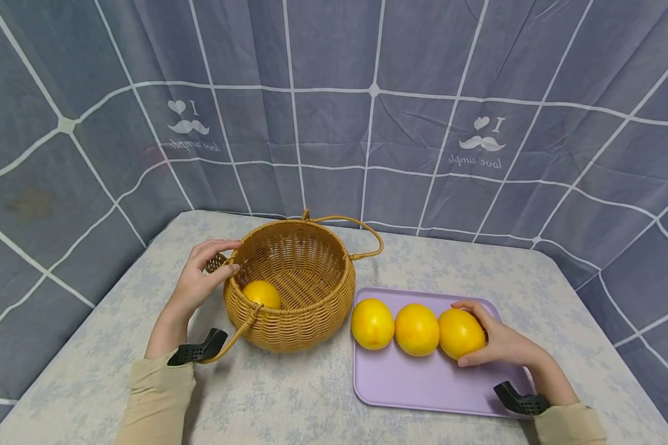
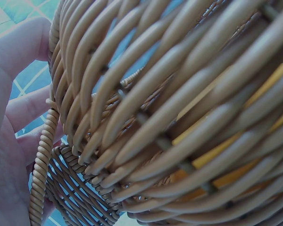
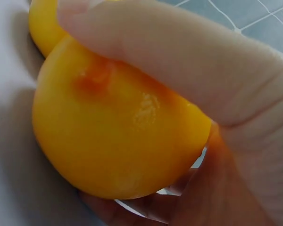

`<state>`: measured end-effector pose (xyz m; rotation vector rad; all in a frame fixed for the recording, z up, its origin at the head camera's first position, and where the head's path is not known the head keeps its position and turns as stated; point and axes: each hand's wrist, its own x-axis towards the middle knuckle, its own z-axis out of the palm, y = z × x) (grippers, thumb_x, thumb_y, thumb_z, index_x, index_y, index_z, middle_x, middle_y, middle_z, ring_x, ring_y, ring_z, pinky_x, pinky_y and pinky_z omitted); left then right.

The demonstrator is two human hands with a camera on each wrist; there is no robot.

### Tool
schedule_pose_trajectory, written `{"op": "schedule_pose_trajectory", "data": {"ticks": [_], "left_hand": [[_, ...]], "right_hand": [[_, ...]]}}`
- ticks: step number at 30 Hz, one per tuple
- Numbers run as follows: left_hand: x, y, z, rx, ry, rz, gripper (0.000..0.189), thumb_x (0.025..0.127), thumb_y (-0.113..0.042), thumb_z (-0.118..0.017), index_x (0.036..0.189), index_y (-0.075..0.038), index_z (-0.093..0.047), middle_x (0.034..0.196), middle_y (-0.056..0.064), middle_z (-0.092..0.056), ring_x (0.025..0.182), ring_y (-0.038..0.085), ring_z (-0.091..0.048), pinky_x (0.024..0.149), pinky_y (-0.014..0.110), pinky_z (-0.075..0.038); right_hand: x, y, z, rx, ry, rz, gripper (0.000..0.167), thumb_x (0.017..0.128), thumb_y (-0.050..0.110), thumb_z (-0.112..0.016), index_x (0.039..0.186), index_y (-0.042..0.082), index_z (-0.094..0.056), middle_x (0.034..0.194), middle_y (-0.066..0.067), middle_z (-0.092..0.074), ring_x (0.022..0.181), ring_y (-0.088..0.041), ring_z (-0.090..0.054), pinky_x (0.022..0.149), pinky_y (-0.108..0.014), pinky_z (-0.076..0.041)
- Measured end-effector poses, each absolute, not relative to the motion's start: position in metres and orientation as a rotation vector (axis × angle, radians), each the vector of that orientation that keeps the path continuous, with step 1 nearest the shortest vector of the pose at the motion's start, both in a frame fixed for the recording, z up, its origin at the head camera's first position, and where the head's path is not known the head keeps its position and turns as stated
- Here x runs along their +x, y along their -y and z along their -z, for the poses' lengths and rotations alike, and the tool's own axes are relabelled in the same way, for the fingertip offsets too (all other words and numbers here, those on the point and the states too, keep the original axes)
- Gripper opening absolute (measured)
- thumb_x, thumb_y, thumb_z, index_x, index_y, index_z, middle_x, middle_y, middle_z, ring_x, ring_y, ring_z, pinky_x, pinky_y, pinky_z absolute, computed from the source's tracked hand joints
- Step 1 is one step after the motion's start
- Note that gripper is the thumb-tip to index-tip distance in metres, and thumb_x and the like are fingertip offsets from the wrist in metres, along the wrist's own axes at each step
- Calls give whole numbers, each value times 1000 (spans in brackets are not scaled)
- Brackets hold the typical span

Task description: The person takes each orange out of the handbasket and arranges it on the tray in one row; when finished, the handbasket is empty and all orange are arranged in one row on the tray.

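Observation:
A round wicker basket stands left of centre, with one orange inside at its near left. My left hand grips the basket's left rim between thumb and fingers. Through the weave in the left wrist view, parts of the yellow fruit show. To the right, a lilac tray bears a row of three yellow oranges: a left one, a middle one and a right one. My right hand holds the right orange, thumb on its near side and fingers round its far side.
One basket handle sticks out at the back right; the other handle hangs near my left wrist. A pale patterned cloth covers the table. Behind it hangs a grey-blue checked curtain.

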<state>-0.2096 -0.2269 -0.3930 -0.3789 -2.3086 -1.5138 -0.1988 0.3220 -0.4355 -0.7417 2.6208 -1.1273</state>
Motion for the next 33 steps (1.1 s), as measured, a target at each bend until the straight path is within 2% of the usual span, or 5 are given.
{"op": "schedule_pose_trajectory", "data": {"ticks": [6, 13, 33], "left_hand": [[-210, 227, 394, -390, 2303, 1515, 37, 88, -5, -60, 124, 0, -58, 130, 10, -43, 119, 9, -27, 82, 42, -27], [-209, 227, 394, -382, 2313, 1504, 37, 88, -7, -60, 125, -1, -58, 130, 10, -43, 122, 15, -26, 84, 44, -27], [-209, 227, 394, -382, 2313, 1509, 37, 88, -6, -60, 124, -1, -58, 131, 11, -43, 124, 19, -25, 85, 46, -27]], "right_hand": [[-198, -322, 434, -739, -2618, 1111, 87, 66, 24, -85, 134, 12, -32, 126, -11, -42, 103, -15, -48, 82, -49, -40], [-196, -318, 432, -740, -2640, 1083, 90, 67, 24, -84, 139, 16, -31, 130, -10, -40, 106, -19, -46, 84, -51, -38], [-193, -317, 429, -725, -2661, 1066, 95, 70, 25, -82, 146, 18, -26, 138, -14, -36, 112, -26, -43, 86, -55, -38]]}}
